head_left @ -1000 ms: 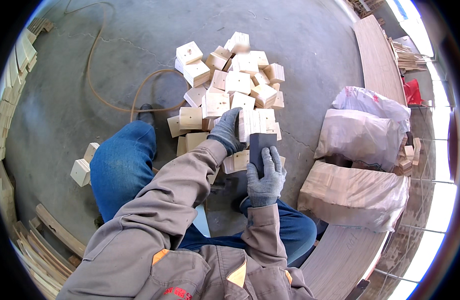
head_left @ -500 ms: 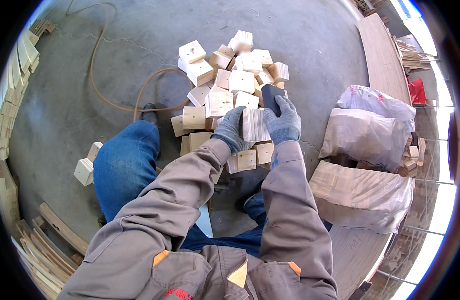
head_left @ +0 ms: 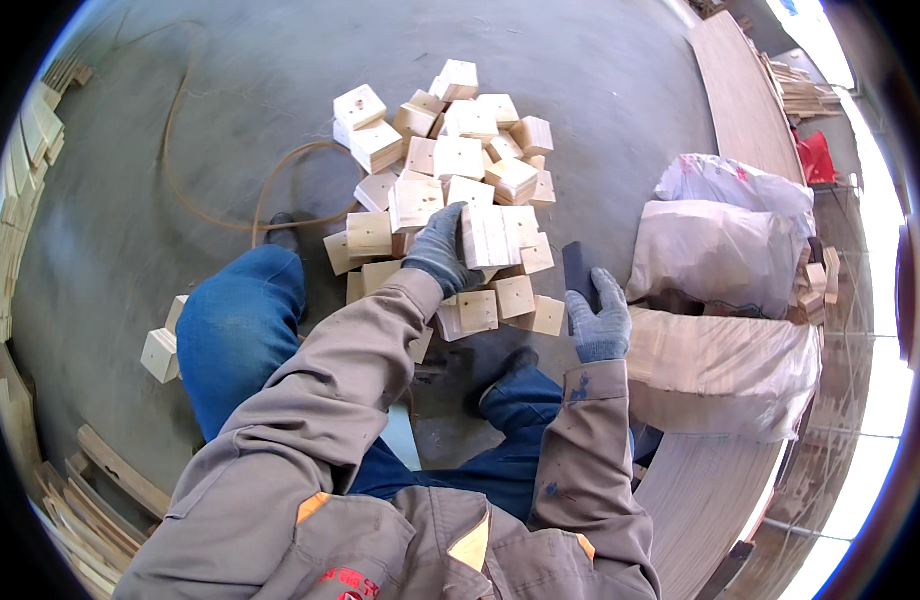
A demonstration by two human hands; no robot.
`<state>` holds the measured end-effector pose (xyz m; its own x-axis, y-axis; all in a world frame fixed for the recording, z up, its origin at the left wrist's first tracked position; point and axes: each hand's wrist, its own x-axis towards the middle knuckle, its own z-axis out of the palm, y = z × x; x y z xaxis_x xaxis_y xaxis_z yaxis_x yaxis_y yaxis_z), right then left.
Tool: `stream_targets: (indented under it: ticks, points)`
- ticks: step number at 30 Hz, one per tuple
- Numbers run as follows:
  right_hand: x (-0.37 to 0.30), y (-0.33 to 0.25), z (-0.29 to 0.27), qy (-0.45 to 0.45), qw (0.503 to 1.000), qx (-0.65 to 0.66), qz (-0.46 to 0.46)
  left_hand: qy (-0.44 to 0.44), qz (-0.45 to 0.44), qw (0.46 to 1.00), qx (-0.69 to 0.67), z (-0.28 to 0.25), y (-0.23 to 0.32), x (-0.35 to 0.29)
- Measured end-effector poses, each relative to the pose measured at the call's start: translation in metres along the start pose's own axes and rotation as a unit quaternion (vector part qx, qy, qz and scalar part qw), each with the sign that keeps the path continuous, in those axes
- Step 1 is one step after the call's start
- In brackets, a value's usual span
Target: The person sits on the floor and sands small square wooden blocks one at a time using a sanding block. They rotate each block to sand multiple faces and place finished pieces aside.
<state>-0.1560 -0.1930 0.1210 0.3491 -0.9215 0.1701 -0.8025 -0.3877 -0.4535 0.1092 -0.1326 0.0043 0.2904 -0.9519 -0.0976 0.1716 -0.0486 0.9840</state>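
Note:
In my gloved left hand (head_left: 443, 252) is a squared wooden block (head_left: 490, 237) of pale layered wood, held up over the near part of a pile. The fingers wrap its left side. My gloved right hand (head_left: 602, 318) is apart from it, lower and to the right, gripping a dark grey sanding block (head_left: 577, 268) that points away from me. Beneath and beyond my hands, a heap of similar wooden blocks (head_left: 459, 158) lies on the floor, many with small dark holes in their faces.
Two more blocks (head_left: 161, 355) sit left of my knee. A brown hose (head_left: 170, 160) loops across the concrete floor (head_left: 600, 90). Filled pale sacks (head_left: 720, 365) stand at the right beside long boards (head_left: 750, 110). Stacked wood strips (head_left: 15, 220) line the left side.
My right hand has moved away from the wooden block, right and nearer to me, with the sanding block. The left hand still holds the wooden block. The whole view has shifted slightly.

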Motion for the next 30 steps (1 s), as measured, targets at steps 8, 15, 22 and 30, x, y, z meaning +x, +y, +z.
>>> stream_targets:
  ticks: [8, 15, 22, 30]
  points:
    - [-0.030, -0.007, -0.075, 0.099, 0.991, 0.085, -0.031, 0.069, -0.005, 0.998, -0.003, 0.008, 0.024, -0.009]
    - [-0.044, 0.008, -0.071, 0.086, 0.937, 0.292, 0.170, 0.088, -0.068, 0.961, -0.255, -0.014, 0.026, -0.018]
    - [-0.041, 0.000, -0.029, 0.043, 0.972, 0.213, 0.093, 0.083, -0.297, 0.764, -0.567, 0.004, 0.043, -0.026]
    - [-0.037, -0.044, -0.018, -0.104, 0.821, 0.493, 0.269, -0.193, -0.065, 0.978, 0.053, 0.057, 0.102, -0.080]
